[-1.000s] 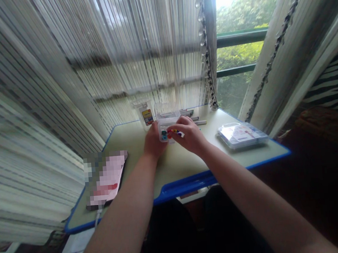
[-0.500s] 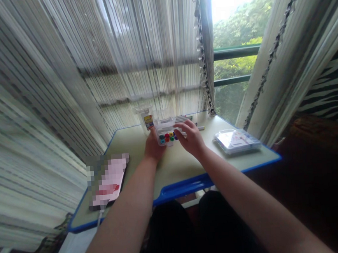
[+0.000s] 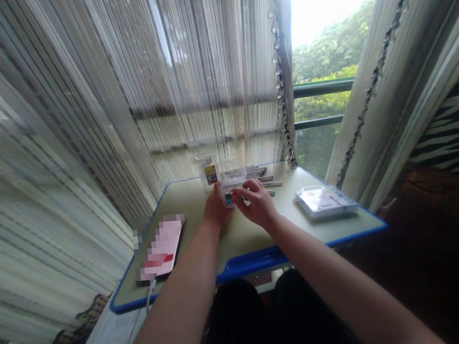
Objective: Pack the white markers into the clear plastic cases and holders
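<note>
Near: a pale worktop (image 3: 246,239) with blue edging. On its left, one slim dark-edged device with a pink screen (image 3: 164,246), a white cable at its near end.

Middle: one small, clear rectangular plastic box (image 3: 233,183), tipped toward the person; inside, at left, a teal round end (image 3: 228,197). Left hand (image 3: 215,207): closed about the box's left side. Right hand (image 3: 258,201): half curled, fingertips at the box's open near face beside red and green bits; from here I cannot tell whether it grips any.

Handling, by my estimate: light; walls thin, fairly stiff, slick, liable to crack if squeezed. Best held low by the side walls, clear of the flap; contents likely to slide when tilted.

Right: one flat, clear plastic case (image 3: 325,201), lying well apart.

Far: several slender grey-white pens (image 3: 267,179), loose; one upright clear plastic package with a yellow-and-dark label (image 3: 210,175), just left of the box.
</note>
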`<state>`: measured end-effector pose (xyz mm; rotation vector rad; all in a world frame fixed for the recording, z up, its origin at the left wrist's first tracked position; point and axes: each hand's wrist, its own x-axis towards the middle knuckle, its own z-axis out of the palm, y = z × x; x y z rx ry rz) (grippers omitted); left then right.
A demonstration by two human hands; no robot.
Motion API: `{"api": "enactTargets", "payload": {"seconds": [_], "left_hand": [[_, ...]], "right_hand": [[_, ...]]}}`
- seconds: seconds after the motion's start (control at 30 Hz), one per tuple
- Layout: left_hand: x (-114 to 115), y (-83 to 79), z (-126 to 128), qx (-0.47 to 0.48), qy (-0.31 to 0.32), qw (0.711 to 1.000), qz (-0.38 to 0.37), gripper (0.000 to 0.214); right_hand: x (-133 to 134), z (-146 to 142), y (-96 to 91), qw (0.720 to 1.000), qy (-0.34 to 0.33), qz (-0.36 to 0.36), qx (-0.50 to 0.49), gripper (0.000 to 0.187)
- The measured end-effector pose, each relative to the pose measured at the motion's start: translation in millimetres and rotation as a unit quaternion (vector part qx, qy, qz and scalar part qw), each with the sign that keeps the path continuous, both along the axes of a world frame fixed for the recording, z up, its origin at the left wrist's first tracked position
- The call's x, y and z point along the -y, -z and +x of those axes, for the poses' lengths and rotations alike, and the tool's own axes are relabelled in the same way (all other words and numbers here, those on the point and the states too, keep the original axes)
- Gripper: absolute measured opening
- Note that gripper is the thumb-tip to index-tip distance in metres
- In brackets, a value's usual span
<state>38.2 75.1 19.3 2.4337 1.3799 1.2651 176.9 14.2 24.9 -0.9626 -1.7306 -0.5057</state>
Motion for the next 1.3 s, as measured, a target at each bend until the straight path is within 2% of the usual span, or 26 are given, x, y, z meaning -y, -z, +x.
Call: {"api": "enactTargets", "payload": {"seconds": [0.13,0.5,0.8,0.87,0.93,1.0,1.1,1.2,1.3], "left_hand": [[1.5,-0.7,0.7,-0.006,-0.002,1.000,-0.001,0.035],[1.5,-1.3,2.3,-0.007,-0.004,1.000,-0.008,0.037],[0.9,-0.5,2.9,-0.002,-0.013,1.000,-0.015,0.036],[-2.3,1.5,3.0,0.000,-0.014,1.000,-0.014,0.039],[-5.2,3.2,2.7,0.003,-0.010,1.000,-0.014,0.042],[-7.0,4.0,2.2,0.005,-0.001,1.000,-0.014,0.043],[-7.5,4.0,1.2,0.004,0.007,1.000,-0.019,0.044],[-7.6,4.2,0.4,0.006,0.008,1.000,-0.009,0.049],[-8.6,5.3,-0.3,0.014,0.011,1.000,0.006,0.048]], "right_hand": [[-2.7,-3.2,-0.2,0.999,0.010,-0.017,-0.027,0.019],[-9.1,-0.4,1.9,0.995,-0.014,-0.049,-0.089,0.013],[-7.5,-0.5,1.9,0.992,-0.038,-0.050,-0.114,0.017],[-9.6,2.9,2.5,0.989,-0.015,-0.041,-0.142,0.023],[-14.8,9.0,4.6,0.982,0.048,-0.043,-0.178,0.027],[-21.6,16.8,8.4,0.969,0.134,-0.089,-0.188,0.029],[-30.3,27.6,15.0,0.932,0.238,-0.240,-0.130,0.033],[-33.5,32.4,19.0,0.888,0.276,-0.363,-0.055,0.036],[-32.6,32.0,18.8,0.878,0.276,-0.391,-0.010,0.035]]}}
